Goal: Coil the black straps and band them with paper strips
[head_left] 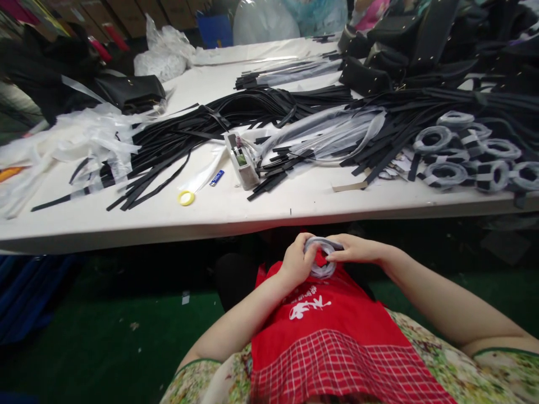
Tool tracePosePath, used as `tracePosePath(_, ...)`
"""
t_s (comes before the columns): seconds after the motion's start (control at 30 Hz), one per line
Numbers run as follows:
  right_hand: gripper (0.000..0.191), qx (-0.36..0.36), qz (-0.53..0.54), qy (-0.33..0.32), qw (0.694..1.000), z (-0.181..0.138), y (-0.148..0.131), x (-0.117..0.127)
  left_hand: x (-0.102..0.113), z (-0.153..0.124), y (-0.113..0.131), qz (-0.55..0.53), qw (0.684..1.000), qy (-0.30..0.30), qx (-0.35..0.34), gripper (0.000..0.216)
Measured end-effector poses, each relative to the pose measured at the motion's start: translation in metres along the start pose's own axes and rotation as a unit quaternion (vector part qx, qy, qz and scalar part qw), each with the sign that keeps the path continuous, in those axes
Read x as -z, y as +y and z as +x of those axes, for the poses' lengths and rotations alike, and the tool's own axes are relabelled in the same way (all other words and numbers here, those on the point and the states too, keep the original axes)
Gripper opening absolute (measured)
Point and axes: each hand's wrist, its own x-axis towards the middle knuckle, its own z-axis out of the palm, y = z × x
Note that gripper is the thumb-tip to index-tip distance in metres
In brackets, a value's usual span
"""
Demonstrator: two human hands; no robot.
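Note:
Above my red apron (320,314), just off the table's front edge, I hold a coiled strap (323,271) wrapped in clear, greyish plastic. My left hand (298,259) grips the coil's left side, thumb at the inner edge. On the upper right, my right hand (350,248) has its fingers closed on the same coil, where a loose-looking strip runs along the top. Both hands' fingers are partly hidden behind the coil. Similar finished-looking coils (446,175) lie in a heap on the table at right.
On the white table (269,210) are long black straps (177,134), plastic-sleeved straps (332,134), a tape dispenser (241,161), a yellow ring (186,197) and a blue packet (217,178). Crumpled plastic film (80,140) lies left. Black bags (400,50) are piled at back right.

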Motion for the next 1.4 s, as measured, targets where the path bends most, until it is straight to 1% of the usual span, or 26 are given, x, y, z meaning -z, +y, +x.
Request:
tracePosePath(0.07, 0.044, 0.016, -0.009, 0.046, 0.999, 0.001, 0.006, -0.008, -0.004, -0.002, -0.005, -0.06, 0.996, 0.054, 0.029, 0.026)
tracePosePath(0.13, 0.045, 0.022, -0.024, 0.068, 0.997, 0.003, 0.011, -0.011, -0.005, -0.001, -0.007, -0.115, 0.991, 0.041, 0.046, 0.03)
tracePosePath(0.2, 0.044, 0.027, -0.047, 0.018, 0.998, 0.003, 0.013, -0.01, -0.004, 0.001, -0.007, -0.135, 0.99, -0.025, 0.039, 0.033)
tracePosePath(0.27, 0.043, 0.022, -0.075, -0.058, 0.995, 0.003, 0.011, -0.007, -0.002, 0.002, -0.007, -0.104, 0.991, -0.088, 0.008, 0.035)
tracePosePath(0.3, 0.042, 0.016, -0.085, -0.087, 0.992, 0.004, 0.01, -0.007, -0.002, 0.001, -0.007, -0.075, 0.992, -0.104, -0.009, 0.035)
tracePosePath(0.37, 0.042, 0.001, -0.089, -0.112, 0.99, 0.005, 0.007, -0.007, -0.002, -0.001, -0.008, -0.025, 0.994, -0.1, -0.028, 0.03)
tracePosePath(0.47, 0.043, -0.017, -0.103, -0.101, 0.989, 0.009, 0.004, 0.0, 0.0, -0.008, -0.015, 0.008, 0.996, -0.084, -0.024, 0.03)
tracePosePath(0.5, 0.043, -0.013, -0.126, -0.063, 0.99, 0.011, 0.004, 0.007, 0.001, -0.01, -0.017, 0.014, 0.996, -0.09, -0.017, 0.031)
tracePosePath(0.53, 0.04, -0.005, -0.161, 0.007, 0.987, 0.013, 0.004, 0.016, 0.002, -0.013, -0.019, 0.017, 0.995, -0.097, -0.007, 0.032)
tracePosePath(0.57, 0.037, 0.004, -0.206, 0.104, 0.973, 0.016, 0.005, 0.028, 0.004, -0.015, -0.02, 0.016, 0.994, -0.106, 0.003, 0.033)
tracePosePath(0.6, 0.034, 0.008, -0.256, 0.215, 0.942, 0.02, 0.006, 0.041, 0.006, -0.016, -0.021, 0.011, 0.994, -0.112, 0.013, 0.034)
tracePosePath(0.63, 0.033, 0.007, -0.305, 0.321, 0.897, 0.025, 0.009, 0.055, 0.008, -0.017, -0.021, 0.004, 0.993, -0.119, 0.021, 0.034)
tracePosePath(0.67, 0.033, -0.001, -0.345, 0.405, 0.847, 0.03, 0.012, 0.069, 0.009, -0.018, -0.02, -0.003, 0.992, -0.126, 0.027, 0.035)
tracePosePath(0.7, 0.033, -0.012, -0.371, 0.459, 0.807, 0.037, 0.016, 0.082, 0.01, -0.017, -0.02, -0.009, 0.991, -0.133, 0.031, 0.036)
tracePosePath(0.73, 0.032, -0.02, -0.382, 0.489, 0.784, 0.043, 0.019, 0.093, 0.012, -0.017, -0.019, -0.013, 0.989, -0.142, 0.034, 0.036)
tracePosePath(0.77, 0.029, -0.022, -0.383, 0.502, 0.775, 0.048, 0.02, 0.102, 0.013, -0.016, -0.019, -0.017, 0.988, -0.15, 0.038, 0.036)
tracePosePath(0.87, 0.025, -0.001, -0.356, 0.508, 0.785, 0.054, 0.014, 0.109, 0.015, -0.012, -0.022, -0.044, 0.984, -0.164, 0.058, 0.038)
tracePosePath(0.93, 0.028, 0.017, -0.335, 0.492, 0.803, 0.045, 0.003, 0.093, 0.017, -0.012, -0.025, -0.081, 0.982, -0.152, 0.082, 0.041)
tracePosePath(0.97, 0.029, 0.033, -0.299, 0.473, 0.828, 0.038, -0.005, 0.079, 0.018, -0.012, -0.027, -0.105, 0.98, -0.142, 0.094, 0.044)
tracePosePath(1.0, 0.03, 0.052, -0.24, 0.442, 0.863, 0.028, -0.013, 0.062, 0.018, -0.013, -0.029, -0.132, 0.977, -0.13, 0.106, 0.047)
tracePosePath(1.07, 0.029, 0.085, -0.063, 0.349, 0.931, 0.008, -0.029, 0.027, 0.018, -0.015, -0.034, -0.186, 0.968, -0.109, 0.127, 0.053)
tracePosePath(1.13, 0.028, 0.084, 0.083, 0.248, 0.962, -0.01, -0.041, -0.004, 0.016, -0.016, -0.039, -0.241, 0.952, -0.099, 0.16, 0.055)
tracePosePath(1.17, 0.027, 0.075, 0.109, 0.212, 0.968, -0.016, -0.043, -0.017, 0.015, -0.017, -0.041, -0.262, 0.944, -0.098, 0.176, 0.055)
tracePosePath(1.2, 0.025, 0.07, 0.107, 0.191, 0.973, -0.021, -0.043, -0.028, 0.015, -0.017, -0.042, -0.279, 0.937, -0.097, 0.188, 0.055)
tracePosePath(1.27, 0.02, 0.08, 0.028, 0.199, 0.976, -0.025, -0.036, -0.044, 0.013, -0.018, -0.042, -0.298, 0.93, -0.092, 0.196, 0.052)
tracePosePath(1.4, 0.01, 0.155, -0.184, 0.228, 0.944, -0.016, -0.008, -0.057, 0.011, -0.016, -0.04, -0.305, 0.932, -0.086, 0.175, 0.048)
